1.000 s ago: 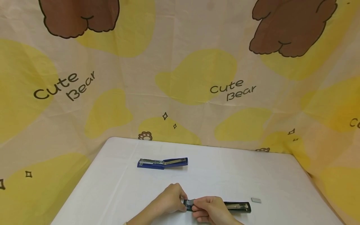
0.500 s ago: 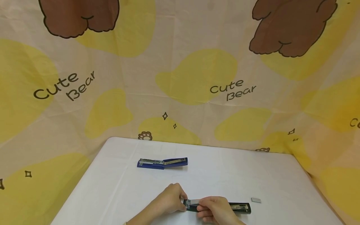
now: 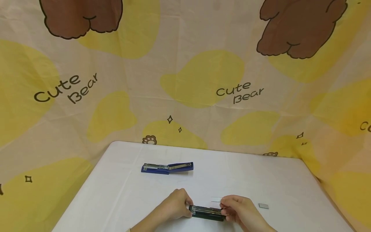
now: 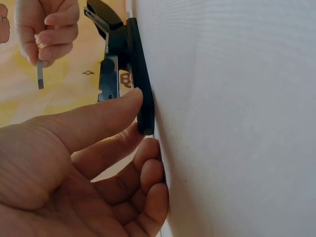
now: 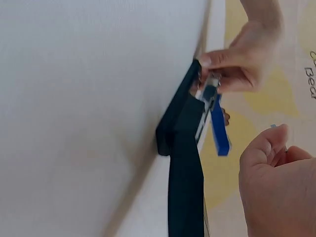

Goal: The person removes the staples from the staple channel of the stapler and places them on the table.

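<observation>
A black stapler (image 3: 208, 216) lies opened out on the white table, its metal magazine showing. My left hand (image 3: 175, 204) pinches the end of its base between thumb and fingers, as the left wrist view also shows on the stapler (image 4: 140, 74). Just above the stapler's other end, my right hand (image 3: 242, 211) holds a thin strip of staples (image 3: 216, 199) by one end, apart from the magazine. That strip (image 4: 40, 75) points downward in the left wrist view. In the head view the right hand hides the stapler's raised top part, which the right wrist view shows.
Farther back on the table (image 3: 121, 187) lies a blue stapler (image 3: 156, 171), also opened out. A small grey block of staples (image 3: 263, 206) rests right of my right hand. A patterned cloth (image 3: 200, 80) hangs behind the table.
My right hand has drawn the staple strip rightward out of the black stapler and lifted it above the magazine. My left hand has stayed at the stapler's end.
</observation>
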Motion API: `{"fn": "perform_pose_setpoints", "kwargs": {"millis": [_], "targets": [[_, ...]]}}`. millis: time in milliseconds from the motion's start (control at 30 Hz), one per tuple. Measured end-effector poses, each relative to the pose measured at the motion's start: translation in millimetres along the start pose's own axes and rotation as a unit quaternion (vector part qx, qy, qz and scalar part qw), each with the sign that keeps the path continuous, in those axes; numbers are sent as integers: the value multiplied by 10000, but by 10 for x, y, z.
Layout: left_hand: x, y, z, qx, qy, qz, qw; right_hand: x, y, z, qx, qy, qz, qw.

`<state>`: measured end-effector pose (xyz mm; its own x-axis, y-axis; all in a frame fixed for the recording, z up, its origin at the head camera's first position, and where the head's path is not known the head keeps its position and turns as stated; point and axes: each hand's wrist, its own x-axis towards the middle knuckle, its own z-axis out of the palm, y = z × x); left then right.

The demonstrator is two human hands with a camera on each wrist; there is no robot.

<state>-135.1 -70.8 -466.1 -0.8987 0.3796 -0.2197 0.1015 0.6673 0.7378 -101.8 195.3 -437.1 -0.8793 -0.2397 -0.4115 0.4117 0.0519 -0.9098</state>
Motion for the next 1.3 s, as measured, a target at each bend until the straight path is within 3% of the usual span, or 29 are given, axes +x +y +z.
{"fn": "perform_pose_setpoints", "kwargs": {"millis": [400, 833, 1300], "targets": [[-1, 13, -10, -79, -11, -27, 10000, -163, -147, -458, -138, 199, 70, 9997], [-19, 1, -15, -137, -17, 77, 9999, -295, -146, -1032, 17, -55, 74, 10000], [-7, 15, -19, -106, -72, -90, 9999, -313, 38, -1388, -519, 1011, 666, 9913]]}}
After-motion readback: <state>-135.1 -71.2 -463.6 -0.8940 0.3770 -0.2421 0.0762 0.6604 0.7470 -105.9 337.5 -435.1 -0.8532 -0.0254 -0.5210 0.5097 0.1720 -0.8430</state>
